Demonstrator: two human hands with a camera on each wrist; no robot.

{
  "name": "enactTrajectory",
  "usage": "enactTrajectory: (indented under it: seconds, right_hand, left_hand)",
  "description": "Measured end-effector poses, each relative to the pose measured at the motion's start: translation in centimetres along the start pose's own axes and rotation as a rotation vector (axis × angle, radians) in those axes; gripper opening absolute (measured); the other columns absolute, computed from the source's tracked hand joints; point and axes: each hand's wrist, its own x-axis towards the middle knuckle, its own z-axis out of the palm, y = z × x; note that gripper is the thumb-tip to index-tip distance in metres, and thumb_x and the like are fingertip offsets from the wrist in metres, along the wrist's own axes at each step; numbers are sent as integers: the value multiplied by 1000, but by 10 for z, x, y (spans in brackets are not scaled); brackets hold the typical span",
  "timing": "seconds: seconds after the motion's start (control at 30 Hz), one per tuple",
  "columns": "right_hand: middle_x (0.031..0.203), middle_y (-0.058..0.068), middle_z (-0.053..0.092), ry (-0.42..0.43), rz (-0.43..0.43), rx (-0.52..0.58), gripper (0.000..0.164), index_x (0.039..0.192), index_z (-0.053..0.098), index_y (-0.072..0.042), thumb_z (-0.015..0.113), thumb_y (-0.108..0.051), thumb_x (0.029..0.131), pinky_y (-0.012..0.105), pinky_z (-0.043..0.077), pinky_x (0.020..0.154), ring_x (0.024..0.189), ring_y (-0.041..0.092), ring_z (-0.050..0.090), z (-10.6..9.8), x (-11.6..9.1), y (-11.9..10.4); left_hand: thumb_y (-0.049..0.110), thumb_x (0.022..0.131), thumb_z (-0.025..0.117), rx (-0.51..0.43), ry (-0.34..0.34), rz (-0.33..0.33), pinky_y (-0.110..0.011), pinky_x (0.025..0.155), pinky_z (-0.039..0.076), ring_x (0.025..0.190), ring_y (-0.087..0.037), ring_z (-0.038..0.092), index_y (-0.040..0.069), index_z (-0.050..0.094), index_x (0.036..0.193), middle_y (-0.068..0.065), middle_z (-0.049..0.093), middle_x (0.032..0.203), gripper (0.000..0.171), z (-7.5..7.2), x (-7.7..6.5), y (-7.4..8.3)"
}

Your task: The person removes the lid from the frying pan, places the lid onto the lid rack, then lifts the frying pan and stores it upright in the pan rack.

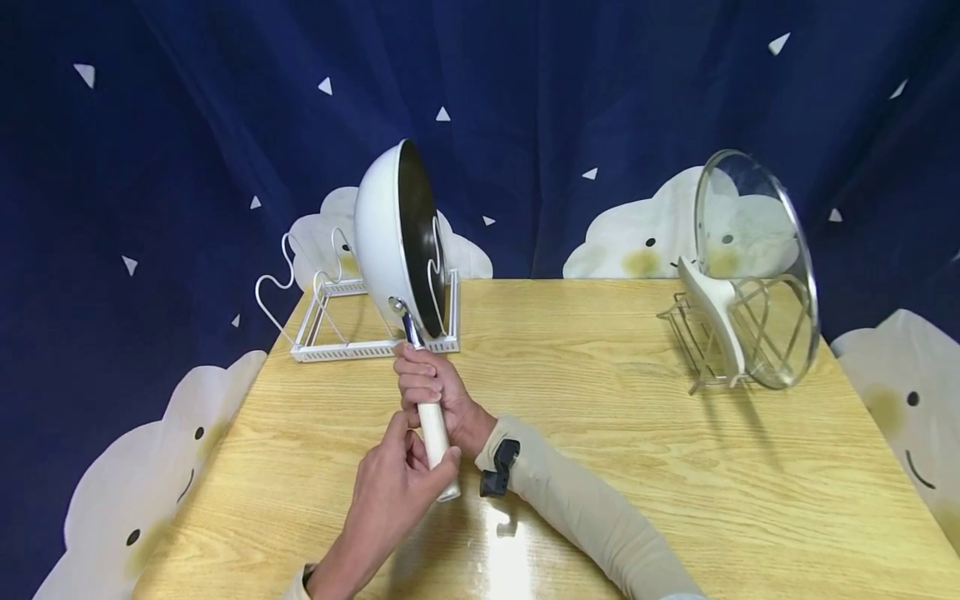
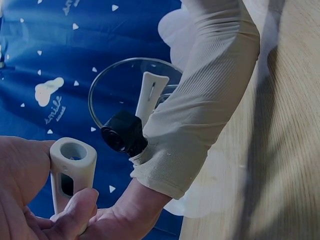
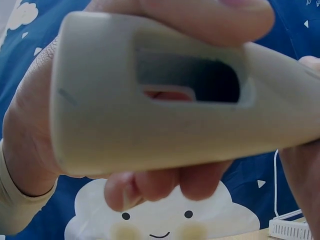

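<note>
A wok with a white outside (image 1: 378, 225) and dark inside stands on edge among the wires at the right end of a white rack (image 1: 375, 348). Whether the rack bears its weight, I cannot tell. My right hand (image 1: 450, 396) grips the pale handle (image 1: 433, 429) close to its metal neck, fingers wrapped round it. Lower down, my left hand (image 1: 390, 483) pinches the handle near its free end, thumb on one side and fingers on the other. Seen from the right wrist, a long slot shows in the handle (image 3: 150, 135); the left wrist view shows its hollow end.
At the table's right, a glass lid (image 1: 797, 250) leans upright in a wire stand (image 1: 701, 367), beside a white upright piece (image 1: 716, 312). A dark blue curtain with white clouds hangs behind the wooden table (image 1: 570, 375). The white rack's left wires (image 1: 273, 287) hold nothing.
</note>
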Motion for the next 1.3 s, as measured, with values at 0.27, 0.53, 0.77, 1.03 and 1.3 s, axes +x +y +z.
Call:
enactTrajectory:
  seconds: [0.27, 0.53, 0.77, 1.03, 1.3]
  right_hand:
    - [59, -8, 35, 5, 7, 8, 25, 82, 46, -12, 56, -9, 104, 16, 39, 39, 43, 2, 35, -3, -2, -1]
    - [59, -9, 34, 10, 11, 5, 25, 82, 45, -12, 51, -10, 106, 14, 37, 39, 43, 1, 34, -6, -4, -1]
    - [60, -9, 33, 10, 6, 24, 21, 85, 48, -11, 52, -11, 106, 15, 37, 39, 43, 1, 33, -9, -5, 0]
    - [59, -9, 32, 12, -1, -22, 23, 83, 48, -12, 53, -11, 106, 14, 37, 39, 43, 0, 31, -11, -6, -1]
    - [59, -10, 32, 17, 4, -9, 23, 83, 48, -11, 55, -10, 105, 15, 38, 39, 43, 0, 30, -12, -6, -3]
  left_hand:
    - [25, 80, 81, -2, -8, -5, -23, 52, 42, 57, -2, 49, 16, 55, 97, 12, 53, 67, 32, 2, -1, -1]
    - [25, 80, 81, -14, -16, -2, -23, 52, 42, 56, -2, 49, 16, 56, 99, 13, 53, 66, 32, 3, -1, -4]
    - [25, 80, 81, -14, -14, 1, -23, 52, 42, 56, -2, 49, 17, 56, 100, 13, 53, 67, 33, 5, -2, -6]
    - [25, 80, 80, -14, -6, 7, -23, 52, 42, 56, -2, 49, 16, 58, 104, 13, 53, 67, 34, 7, -2, -7]
    - [26, 80, 80, -13, 0, 11, -23, 52, 42, 56, -2, 49, 15, 58, 103, 13, 54, 67, 33, 10, -1, -9]
